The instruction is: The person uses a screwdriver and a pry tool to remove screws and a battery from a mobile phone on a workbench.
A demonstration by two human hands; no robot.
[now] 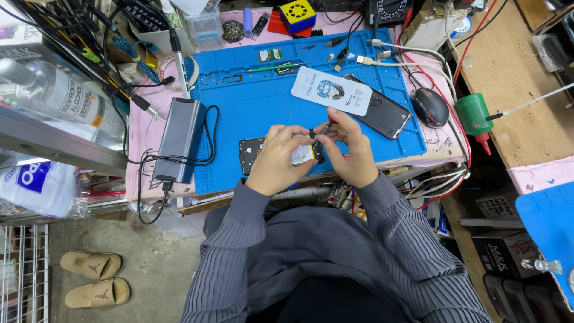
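Head view, looking straight down on a seated person at a cluttered repair bench. Largest in the frame is the person's grey ribbed top (335, 251), filling the lower centre. Above it, a blue work mat (251, 107) covers the middle of the bench, over a pink underlay (139, 131). At the left edge of the mat lies a grey rectangular power unit (179, 139) with a black cable looped beside it. A dark phone (382, 110) lies tilted at the mat's upper right, partly covered by a white screen-protector packet (332, 91). To its right sit a black mouse (429, 106) and a green squeeze bottle (473, 115). A pair of tan sandals (95, 276) lies on the floor at lower left.

At the centre of the frame, the left hand (276, 158) curls its fingers around a small silvery battery-like part (304, 153), gripping it from the left. The right hand (354, 149) meets it from the right, fingers closed in a pinch on a thin dark tool (327, 127) whose tip touches the part. Just left of the hands, a small dark phone back (250, 152) rests on the mat.
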